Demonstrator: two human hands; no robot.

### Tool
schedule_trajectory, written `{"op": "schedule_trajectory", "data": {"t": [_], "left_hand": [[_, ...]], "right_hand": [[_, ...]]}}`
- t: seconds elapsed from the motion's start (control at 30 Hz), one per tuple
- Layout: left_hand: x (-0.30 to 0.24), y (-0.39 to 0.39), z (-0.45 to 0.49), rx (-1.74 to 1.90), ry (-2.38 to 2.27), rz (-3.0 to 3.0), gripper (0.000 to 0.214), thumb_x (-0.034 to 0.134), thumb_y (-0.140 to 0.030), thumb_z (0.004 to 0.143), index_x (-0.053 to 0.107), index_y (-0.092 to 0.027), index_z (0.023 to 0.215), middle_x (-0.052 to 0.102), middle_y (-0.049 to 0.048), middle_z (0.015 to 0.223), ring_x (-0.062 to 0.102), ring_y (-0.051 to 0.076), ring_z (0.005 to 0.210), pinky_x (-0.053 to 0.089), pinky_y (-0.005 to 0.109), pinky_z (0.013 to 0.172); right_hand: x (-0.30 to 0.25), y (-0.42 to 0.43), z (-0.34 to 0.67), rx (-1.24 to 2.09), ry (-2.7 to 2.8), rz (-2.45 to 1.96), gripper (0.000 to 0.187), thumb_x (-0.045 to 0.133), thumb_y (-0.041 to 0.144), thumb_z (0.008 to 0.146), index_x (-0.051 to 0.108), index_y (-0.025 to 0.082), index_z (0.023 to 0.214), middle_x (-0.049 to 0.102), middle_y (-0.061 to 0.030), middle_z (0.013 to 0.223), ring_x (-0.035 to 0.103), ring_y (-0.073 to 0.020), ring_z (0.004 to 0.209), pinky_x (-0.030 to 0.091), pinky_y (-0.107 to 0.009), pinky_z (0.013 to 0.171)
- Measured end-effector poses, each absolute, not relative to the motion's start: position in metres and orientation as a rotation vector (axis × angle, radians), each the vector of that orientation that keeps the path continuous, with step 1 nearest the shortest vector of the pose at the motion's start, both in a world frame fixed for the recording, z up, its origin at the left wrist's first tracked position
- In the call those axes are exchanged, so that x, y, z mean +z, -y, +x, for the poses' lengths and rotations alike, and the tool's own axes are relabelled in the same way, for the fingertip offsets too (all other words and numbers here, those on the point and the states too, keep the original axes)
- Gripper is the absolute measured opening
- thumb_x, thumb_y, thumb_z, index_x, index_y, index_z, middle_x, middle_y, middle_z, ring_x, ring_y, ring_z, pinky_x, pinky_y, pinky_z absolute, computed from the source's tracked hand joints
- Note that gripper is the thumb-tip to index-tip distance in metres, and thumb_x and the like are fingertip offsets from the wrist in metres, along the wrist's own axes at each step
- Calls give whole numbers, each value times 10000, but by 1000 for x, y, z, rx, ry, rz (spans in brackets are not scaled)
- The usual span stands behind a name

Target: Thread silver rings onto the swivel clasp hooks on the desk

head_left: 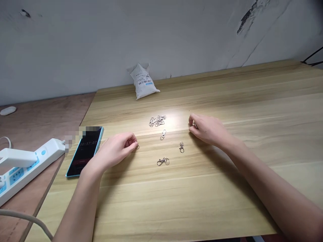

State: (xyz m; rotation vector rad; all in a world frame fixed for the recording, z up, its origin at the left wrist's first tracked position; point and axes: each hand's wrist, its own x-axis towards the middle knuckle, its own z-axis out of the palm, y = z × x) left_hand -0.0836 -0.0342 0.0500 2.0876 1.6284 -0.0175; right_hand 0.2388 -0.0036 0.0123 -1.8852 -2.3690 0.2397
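My left hand (118, 146) rests low over the table with its fingers pinched on a small metal ring (137, 146), which pokes out at the fingertips. To the right, my right hand (205, 127) is curled at the tabletop, and small metal pieces (194, 124) show between thumb and fingers; their exact kind is mostly hidden. Between my hands lie separate silver swivel clasps with rings: one clasp (163, 134) in the middle, another clasp (181, 147) nearer my right hand, and a third clasp (163, 161) closest to me. Behind them sits a small pile of clasps (157, 121).
A phone (84, 151) showing a timer lies left of my left hand. Beyond it, a white power strip (32, 168) with a plugged-in adapter rests on a brown surface. A white plastic package (143, 82) stands at the back by the wall. A grey cable (27, 216) runs at lower left.
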Motion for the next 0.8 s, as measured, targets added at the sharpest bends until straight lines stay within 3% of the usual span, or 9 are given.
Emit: {"op": "schedule_trajectory", "data": {"t": [0.57,0.8], "left_hand": [[47,35,-79,14,-1619,2154,247,465,-397,895,620,-212,843,653,4,759,572,162,683,367,271,606],[46,34,-80,12,-1624,2148,231,472,-392,903,610,-218,841,650,-4,760,568,160,688,364,268,605]], "right_hand": [[8,6,230,285,2367,-1723,130,461,222,839,564,227,918,649,-11,756,519,-162,613,291,-279,543],[5,3,234,328,2330,-1719,177,496,206,811,597,226,954,651,-17,833,546,-167,675,309,-281,563]]}}
